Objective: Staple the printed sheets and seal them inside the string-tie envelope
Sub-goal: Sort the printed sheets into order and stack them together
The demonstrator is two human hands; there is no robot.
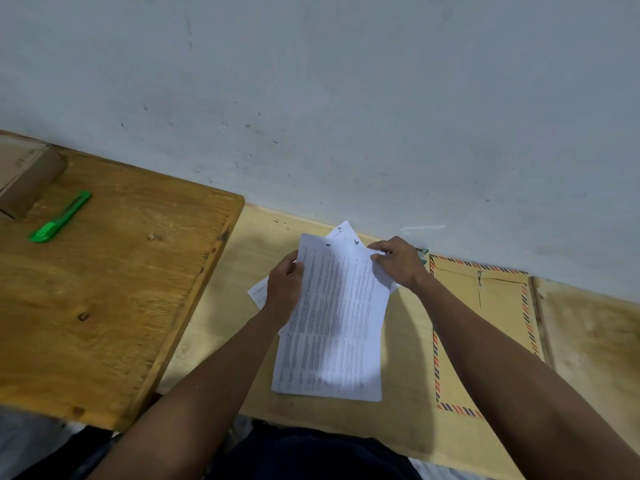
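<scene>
Several printed white sheets lie loosely stacked and fanned on the pale table, text side up, with handwritten numbers near their far edges. My left hand grips the stack's left edge. My right hand pinches the far right corner of the top sheet. A brown string-tie envelope with a red and blue striped border lies flat to the right, partly under my right forearm. A small green object, only partly visible, sits behind my right hand by the wall.
A darker wooden board adjoins the table on the left. On it lie a green utility knife and a cardboard box at the far left corner. A grey wall runs along the table's far edge.
</scene>
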